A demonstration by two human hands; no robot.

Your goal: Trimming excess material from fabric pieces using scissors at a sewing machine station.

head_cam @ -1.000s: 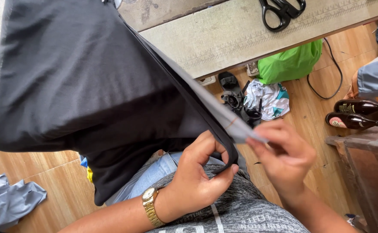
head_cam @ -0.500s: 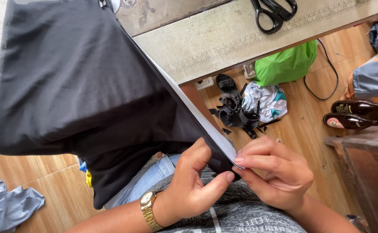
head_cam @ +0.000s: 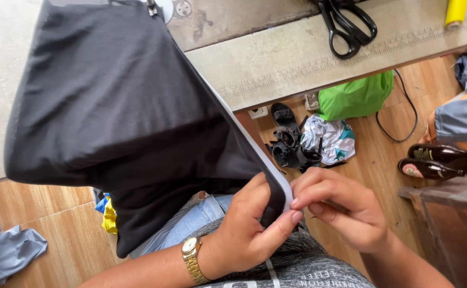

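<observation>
Vs. the frame 0.5 s back: both hands have closed in tighter on the fabric's lower corner, fingertips now meeting at the pale edge strip; 1 s back the right hand was apart, pinching the strip's loose end out to the right. Left hand (head_cam: 244, 234), gold wristwatch (head_cam: 193, 258) on the wrist, is curled shut on the black fabric (head_cam: 121, 122), thumb over the front, fingers behind the fold near the corner. Right hand (head_cam: 345, 213) is pinched nearly closed, thumb and forefinger tips on the pale edge strip (head_cam: 254, 149) at its lower end, touching the left thumb tip. Fabric: dark, matte, fine knit, pulled taut from the worktop's (head_cam: 297, 58) left part down to the lap, smooth w/ soft folds at the lower left; the strip runs straight along its right edge as a thin light band. Upper end lies on the worktop by a metal presser part (head_cam: 152, 7). Black scissors (head_cam: 348, 24) lie near the worktop's far right edge, a yellow roll (head_cam: 455, 10) at the far right corner. On the floor below: green bag (head_cam: 356, 96), black sandals (head_cam: 292, 141), patterned cloth (head_cam: 332, 138), dark shoes (head_cam: 436, 160), grey cloth (head_cam: 4, 253) at lower left.
</observation>
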